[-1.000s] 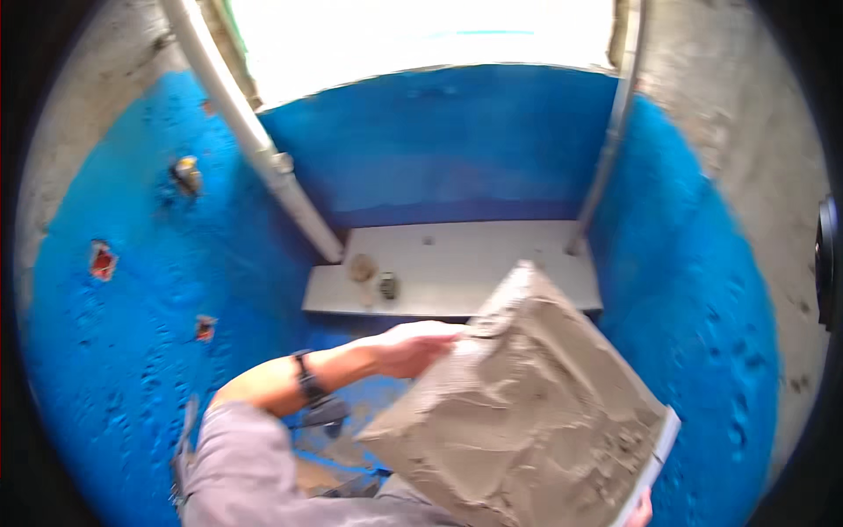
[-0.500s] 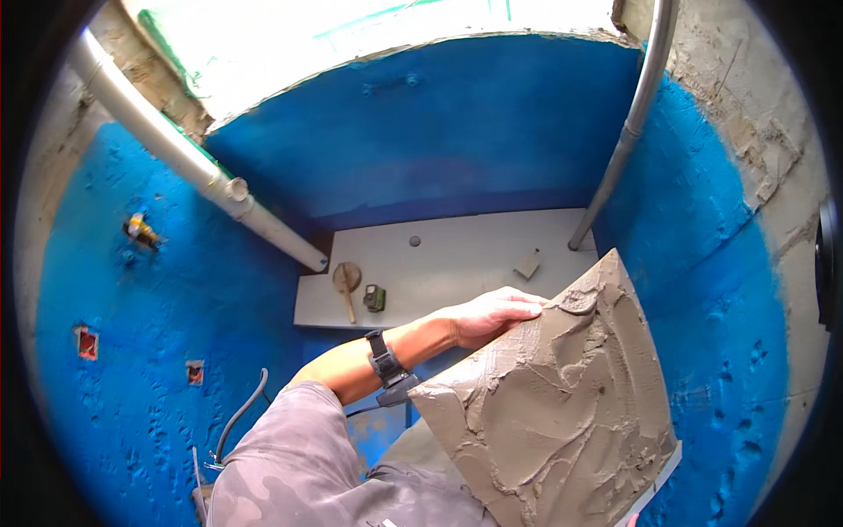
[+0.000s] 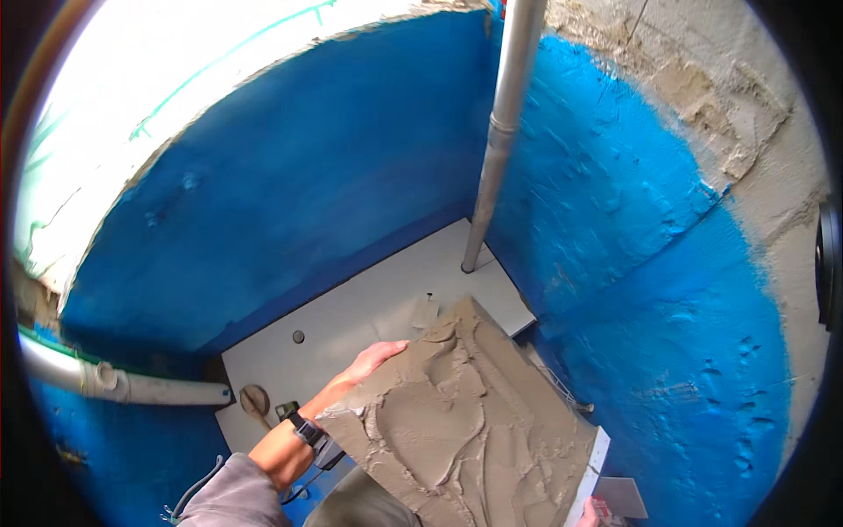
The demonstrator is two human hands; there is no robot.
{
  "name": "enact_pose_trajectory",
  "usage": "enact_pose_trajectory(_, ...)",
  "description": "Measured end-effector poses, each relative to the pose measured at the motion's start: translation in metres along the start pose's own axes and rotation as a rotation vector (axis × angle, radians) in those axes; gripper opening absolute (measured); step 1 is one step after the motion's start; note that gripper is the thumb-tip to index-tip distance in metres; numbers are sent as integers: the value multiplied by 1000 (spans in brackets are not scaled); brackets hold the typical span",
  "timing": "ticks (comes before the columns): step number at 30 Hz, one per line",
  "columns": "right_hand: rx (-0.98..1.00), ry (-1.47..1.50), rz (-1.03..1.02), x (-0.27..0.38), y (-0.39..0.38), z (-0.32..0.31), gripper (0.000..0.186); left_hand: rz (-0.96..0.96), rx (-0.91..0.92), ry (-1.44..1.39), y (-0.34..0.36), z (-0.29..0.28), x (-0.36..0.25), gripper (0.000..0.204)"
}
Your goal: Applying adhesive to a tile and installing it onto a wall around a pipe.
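A large square tile point(image 3: 479, 422), its upper face thickly spread with grey-brown mortar, is held tilted in front of me. My left hand point(image 3: 373, 358) grips its far left edge, with most fingers hidden beneath or behind it. My right hand point(image 3: 590, 513) shows only in part at the lower edge, against the tile's white right-hand rim. A flat grey plate point(image 3: 622, 497) sticks out beside that hand; whether the hand touches it I cannot tell. On my left wrist is a black strap with a small device point(image 3: 307, 430).
Beyond the tile is a white ledge point(image 3: 351, 307) bearing a round wooden-handled tool point(image 3: 255, 401), a drain hole point(image 3: 299, 336) and a small pale scraper-like piece point(image 3: 426, 311). A vertical pipe point(image 3: 496, 158) stands in the corner; another pipe point(image 3: 149, 389) is at left. Blue-coated walls point(image 3: 615, 220) enclose the space.
My view has swung to the right, bringing the right wall and corner pipe nearer the middle. Both hands still hold the tile, and more of the right hand and the grey plate now show.
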State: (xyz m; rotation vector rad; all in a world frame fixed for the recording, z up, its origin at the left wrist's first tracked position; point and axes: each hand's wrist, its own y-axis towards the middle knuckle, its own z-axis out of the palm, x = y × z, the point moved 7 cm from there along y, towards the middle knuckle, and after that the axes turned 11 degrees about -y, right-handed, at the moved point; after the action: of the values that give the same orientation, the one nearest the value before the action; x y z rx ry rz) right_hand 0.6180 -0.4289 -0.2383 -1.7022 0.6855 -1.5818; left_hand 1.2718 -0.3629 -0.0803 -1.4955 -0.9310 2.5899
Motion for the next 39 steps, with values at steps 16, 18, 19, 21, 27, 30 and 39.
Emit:
enact_pose_trajectory(16, -440, 99, 236, -47, 57, 151, 60, -329, -69, -384, 233, -113, 145, 43)
enact_pose_trajectory(18, -629, 139, 218, -47, 58, 126, 61, -321, -117, -331, 258, -106, 149, 42)
enact_pose_trajectory(19, -499, 237, 159, -64, 81, 96, 54, -291, -187, -265, 269, -106, 147, 41)
enact_pose_trajectory(21, -354, 323, 134, -63, 95, 98, 50, -313, -175, -256, 278, -111, 149, 41)
enact_pose_trajectory(27, -343, 18, 140, -49, 113, 86, 53, -302, -189, -272, 281, -121, 151, 39)
enact_pose_trajectory(30, -470, -89, 230, -41, 107, 79, 51, -327, -197, -252, 279, -107, 135, 38)
enact_pose_trajectory(39, -399, -123, 299, -27, 116, 77, 52, -266, -146, -281, 277, -108, 121, 32)
